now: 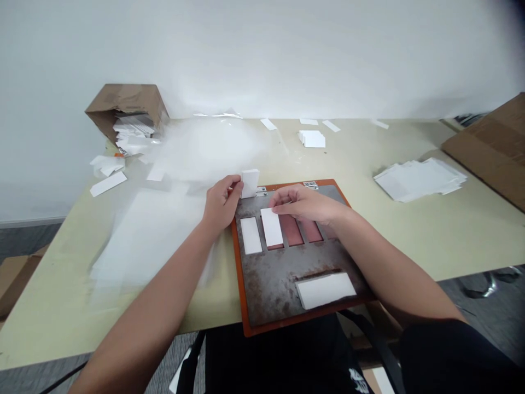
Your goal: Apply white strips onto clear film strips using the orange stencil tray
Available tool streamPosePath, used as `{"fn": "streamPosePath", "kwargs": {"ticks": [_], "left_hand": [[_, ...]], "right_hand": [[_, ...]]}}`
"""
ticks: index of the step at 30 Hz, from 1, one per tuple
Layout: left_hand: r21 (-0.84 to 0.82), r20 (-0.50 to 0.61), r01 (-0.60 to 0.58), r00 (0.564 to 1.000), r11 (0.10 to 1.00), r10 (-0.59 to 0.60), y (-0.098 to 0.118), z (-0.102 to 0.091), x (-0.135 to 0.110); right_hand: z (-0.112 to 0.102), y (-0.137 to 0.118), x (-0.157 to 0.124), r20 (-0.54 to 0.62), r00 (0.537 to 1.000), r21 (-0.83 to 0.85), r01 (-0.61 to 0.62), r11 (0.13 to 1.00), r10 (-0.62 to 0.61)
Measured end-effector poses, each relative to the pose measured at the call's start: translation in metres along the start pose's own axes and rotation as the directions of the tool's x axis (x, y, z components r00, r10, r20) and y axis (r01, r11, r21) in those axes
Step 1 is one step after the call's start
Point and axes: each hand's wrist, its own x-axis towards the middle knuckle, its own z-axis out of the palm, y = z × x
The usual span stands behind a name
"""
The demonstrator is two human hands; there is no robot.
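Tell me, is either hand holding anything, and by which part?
The left hand grips a small stack of white cards by its side edge. The right hand rests its fingertips on the upper end of a single white card.

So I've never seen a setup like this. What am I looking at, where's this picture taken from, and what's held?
This is one camera worn on a person's head, looking down at their two bare hands; no machine here. The left hand grips a small stack of white cards. The right hand has its fingertips on a white strip lying over a slot of a rusty metal plate with an orange rim. That plate sits on a pale table, with a tipped cardboard box of white pieces behind it.
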Motion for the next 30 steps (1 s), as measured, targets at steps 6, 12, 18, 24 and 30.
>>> {"fn": "streamPosePath", "kwargs": {"ticks": [6, 12, 18, 24, 30], "left_hand": [[-0.001, 0.004, -0.004, 1.000, 1.000, 0.004, 0.001, -0.001, 0.000], [0.008, 0.006, -0.005, 1.000, 1.000, 0.005, 0.002, -0.001, 0.001], [0.018, 0.013, -0.007, 1.000, 1.000, 0.007, 0.001, 0.000, 0.001], [0.026, 0.019, -0.005, 1.000, 1.000, 0.004, 0.002, -0.001, 0.001], [0.033, 0.019, -0.006, 1.000, 0.999, 0.006, 0.003, -0.001, 0.001]], "right_hand": [[0.002, -0.001, -0.001, 0.029, 1.000, -0.027, -0.004, 1.000, 0.005], [0.000, 0.002, -0.001, 0.032, 0.999, -0.058, -0.014, 0.998, 0.016], [0.000, 0.004, 0.001, 0.053, 0.998, -0.047, -0.017, 0.999, 0.019], [-0.001, 0.008, 0.002, 0.059, 0.998, -0.035, -0.003, 0.999, 0.005], [0.000, 0.009, 0.003, 0.064, 0.998, -0.026, 0.013, 1.000, -0.012]]}}
